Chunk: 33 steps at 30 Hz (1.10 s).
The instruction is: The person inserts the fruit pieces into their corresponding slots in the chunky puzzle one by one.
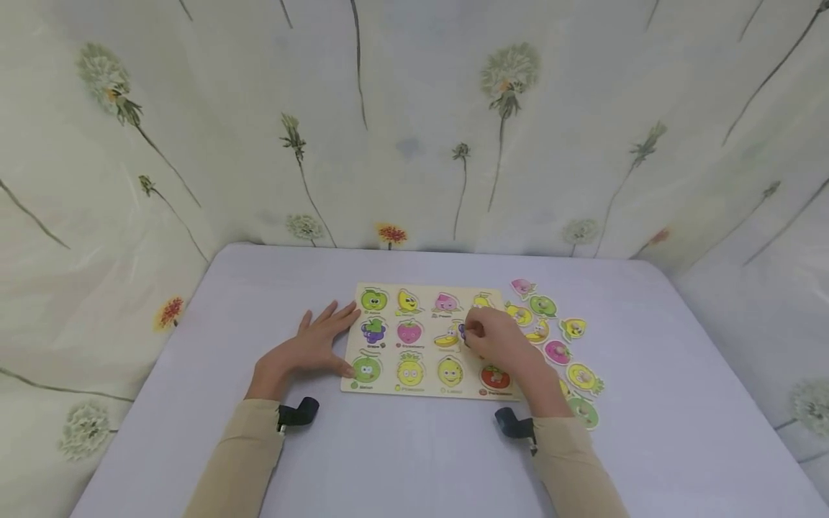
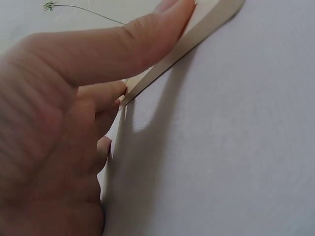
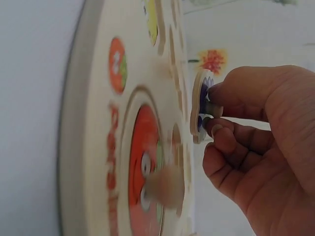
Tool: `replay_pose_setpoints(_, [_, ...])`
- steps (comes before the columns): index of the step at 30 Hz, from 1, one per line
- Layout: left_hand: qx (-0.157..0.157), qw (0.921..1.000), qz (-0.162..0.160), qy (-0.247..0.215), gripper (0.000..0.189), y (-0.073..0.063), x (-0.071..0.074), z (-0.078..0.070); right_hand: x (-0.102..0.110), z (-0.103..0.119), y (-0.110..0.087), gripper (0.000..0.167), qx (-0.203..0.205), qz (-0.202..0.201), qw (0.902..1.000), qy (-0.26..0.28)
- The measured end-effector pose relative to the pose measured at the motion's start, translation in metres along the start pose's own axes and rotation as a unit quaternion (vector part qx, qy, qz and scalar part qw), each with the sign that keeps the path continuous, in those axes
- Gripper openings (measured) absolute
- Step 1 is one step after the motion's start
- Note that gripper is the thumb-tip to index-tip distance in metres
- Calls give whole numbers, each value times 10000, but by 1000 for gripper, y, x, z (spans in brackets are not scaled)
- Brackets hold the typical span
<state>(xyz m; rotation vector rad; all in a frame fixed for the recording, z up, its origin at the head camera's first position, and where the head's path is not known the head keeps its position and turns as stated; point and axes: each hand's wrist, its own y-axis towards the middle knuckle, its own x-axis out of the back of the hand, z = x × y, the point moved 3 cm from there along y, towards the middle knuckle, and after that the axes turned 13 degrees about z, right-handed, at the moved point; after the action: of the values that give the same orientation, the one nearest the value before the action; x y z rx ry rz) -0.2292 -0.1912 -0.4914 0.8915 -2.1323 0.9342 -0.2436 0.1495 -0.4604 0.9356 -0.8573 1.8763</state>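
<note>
While both beige sleeves reach in from the near edge of the lavender-covered table (image 1: 194, 374), the left hand (image 1: 309, 347) lies flat w/ fingers spread and relaxed, gripping nothing; its fingertips press against the left edge of the pale wooden fruit puzzle board (image 1: 388, 392), and the left wrist view shows the thumb laid along that thin edge. Right hand (image 1: 497, 344) is over the board's right-middle area, thumb & fingers pinching the small peg of a purple-and-white wooden puzzle piece (image 3: 199, 105); the right wrist view shows the piece lifted just off the board face, apart from it, tilted roughly parallel to it. Nearest on the board, front row: green melon piece (image 1: 366, 370), yellow pineapple piece (image 1: 410, 372), yellow lemon piece (image 1: 450, 372), red persimmon piece (image 1: 495, 377) w/ its round knob. Middle row: purple grape piece (image 1: 373, 330), pink strawberry piece (image 1: 409, 332), yellow banana piece (image 1: 447, 338). Far row incl. a green apple piece (image 1: 373, 299). To the right of the board, a loose scatter of fruit-shaped pieces (image 1: 557, 338) lies on the cloth, near the board's right side. Behind the table hangs a pale curtain printed with dandelions (image 1: 505, 93).
</note>
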Motion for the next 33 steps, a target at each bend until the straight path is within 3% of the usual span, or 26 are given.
replay_pose_setpoints(20, [123,9999,12,-68,118,1,-1,3,-10,28,15,3,160,310,9992,193])
replay_pose_setpoints(33, [120,9999,-7,-69,117,3,-2,2,-18,37,22,5,325,160,9993,124])
